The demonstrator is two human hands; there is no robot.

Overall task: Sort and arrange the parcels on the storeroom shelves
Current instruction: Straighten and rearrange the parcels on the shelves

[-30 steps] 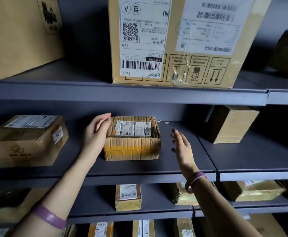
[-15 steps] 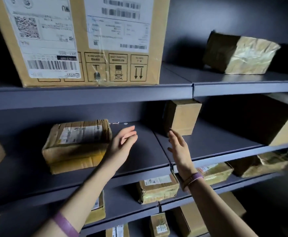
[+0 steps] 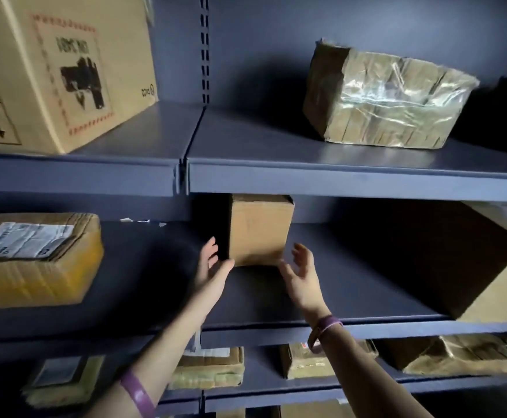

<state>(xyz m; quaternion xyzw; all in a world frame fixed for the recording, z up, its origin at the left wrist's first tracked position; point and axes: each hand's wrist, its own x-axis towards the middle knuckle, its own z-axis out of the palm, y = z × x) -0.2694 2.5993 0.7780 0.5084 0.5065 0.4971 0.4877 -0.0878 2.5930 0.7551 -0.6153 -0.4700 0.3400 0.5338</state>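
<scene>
Reaching into the middle shelf [image 3: 351, 285], the person has both hands out toward a small brown box [image 3: 261, 230] that stands upright at the far side of the board, close to where the two shelf bays meet. The left hand [image 3: 213, 267] is at the box's near left corner, fingers straight and loosely spread. That side is in shadow, so I cannot tell whether it touches the cardboard. The right hand [image 3: 302, 274] is just beside the near right corner, palm turned inward, fingers relaxed and apart. Neither hand has hold of anything.

As for the sorting, I'd judge it well short of finished. To the left on the same shelf a flat taped parcel [image 3: 35, 257] lies with its label up, while to the right a large carton [image 3: 487, 267] sits at an angle, one corner at the near edge. On the shelf above, a big printed carton [image 3: 59, 70] stands at the left and a plastic-wrapped parcel [image 3: 388, 98] sits skewed at the right. The lower-shelf parcels [image 3: 210, 369] lie at odd angles. The small box looks like the next one to be handled and is not yet lifted.
</scene>
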